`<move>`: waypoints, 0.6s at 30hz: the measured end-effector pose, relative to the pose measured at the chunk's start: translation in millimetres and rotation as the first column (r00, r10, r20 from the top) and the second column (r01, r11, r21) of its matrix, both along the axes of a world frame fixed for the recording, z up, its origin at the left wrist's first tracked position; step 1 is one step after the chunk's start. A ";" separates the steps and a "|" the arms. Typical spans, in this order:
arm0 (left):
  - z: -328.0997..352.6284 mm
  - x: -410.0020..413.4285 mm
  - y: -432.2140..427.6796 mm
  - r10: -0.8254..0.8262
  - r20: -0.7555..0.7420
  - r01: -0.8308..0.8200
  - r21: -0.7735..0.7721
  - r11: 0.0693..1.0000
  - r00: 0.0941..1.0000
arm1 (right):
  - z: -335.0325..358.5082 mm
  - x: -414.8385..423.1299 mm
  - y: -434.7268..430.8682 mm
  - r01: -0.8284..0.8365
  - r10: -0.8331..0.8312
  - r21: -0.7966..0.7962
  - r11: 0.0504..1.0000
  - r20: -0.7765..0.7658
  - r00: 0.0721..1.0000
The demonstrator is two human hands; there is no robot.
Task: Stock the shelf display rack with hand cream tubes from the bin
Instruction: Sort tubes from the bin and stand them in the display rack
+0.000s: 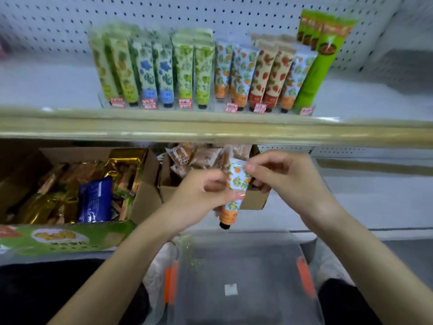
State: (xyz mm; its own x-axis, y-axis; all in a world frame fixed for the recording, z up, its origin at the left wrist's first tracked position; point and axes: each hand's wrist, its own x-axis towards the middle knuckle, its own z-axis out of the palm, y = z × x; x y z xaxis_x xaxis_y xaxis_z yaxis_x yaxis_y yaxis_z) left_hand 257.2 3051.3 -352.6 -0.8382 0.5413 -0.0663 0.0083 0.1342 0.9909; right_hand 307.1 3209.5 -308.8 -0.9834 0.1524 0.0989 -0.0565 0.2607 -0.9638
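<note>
- Where the view comes closest to the person, a clear bin [246, 266] sits low and centred, with an orange latch [170, 282] on each side; its inside is too blurred to make out.
- Just above the bin's far rim hangs a hand cream tube [235, 191] with an orange-and-leaf print. It is tilted, with its black cap pointing down toward the bin and its flat crimped end up.
- The left hand [201, 195] reaches in over the bin's left side, its fingers curled around the tube's lower half and a fingertip pressed on the front.
- The right hand [281, 177] comes in over the bin's right side; its thumb and forefinger pinch the tube's crimped top, and the other fingers are loosely bent.
- Just beyond the bin, behind both hands, a small cardboard box [254, 202] holds wrapped buns.
- Beyond the bin and to its left, a larger carton [146, 184] holds gold and blue snack packets.
- Farther beyond and above the bin runs the pale shelf edge [210, 131].
- Farthest from the bin, on that shelf, a clear display rack [220, 107] holds rows of upright tubes, caps down: green, blue, orange and strawberry prints, with tall green tubes [323, 55] at the right end.
- A white pegboard [210, 12] backs the rack.
</note>
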 end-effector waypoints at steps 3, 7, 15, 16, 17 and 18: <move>15.3 -7.9 4.9 -0.014 -0.071 0.015 0.004 1.000 0.997 | 25.1 -7.7 13.4 -0.035 0.041 0.118 0.992 -0.045 0.998; 39.3 -18.1 7.2 -0.012 -0.246 0.003 -0.036 0.999 0.969 | 63.0 -17.8 23.7 -0.120 0.136 0.326 0.938 -0.025 0.990; 63.7 -52.5 -21.1 -0.016 -0.699 -0.310 -0.336 0.889 0.715 | 125.4 -59.8 25.9 0.098 0.026 0.595 0.798 -0.197 0.980; 64.7 -56.8 -24.7 -0.046 -0.741 -0.362 -0.380 0.851 0.670 | 131.3 -66.8 25.1 0.138 0.008 0.619 0.773 -0.227 0.974; 63.3 -61.7 -27.2 -0.094 -0.774 -0.406 -0.427 0.808 0.626 | 136.0 -73.2 23.8 0.177 -0.011 0.637 0.750 -0.255 0.967; 60.7 -66.3 -28.5 -0.141 -0.797 -0.437 -0.459 0.774 0.587 | 139.7 -78.9 21.7 0.212 -0.029 0.651 0.729 -0.280 0.960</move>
State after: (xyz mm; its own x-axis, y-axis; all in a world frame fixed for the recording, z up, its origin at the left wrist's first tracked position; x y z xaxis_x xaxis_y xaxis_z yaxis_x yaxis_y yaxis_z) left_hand 190.9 3022.8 -292.0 -0.7738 0.4959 0.3941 0.6214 0.7148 0.3208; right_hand 228.1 3231.2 -169.1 -0.8930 0.0723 0.4442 -0.1770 0.8509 -0.4945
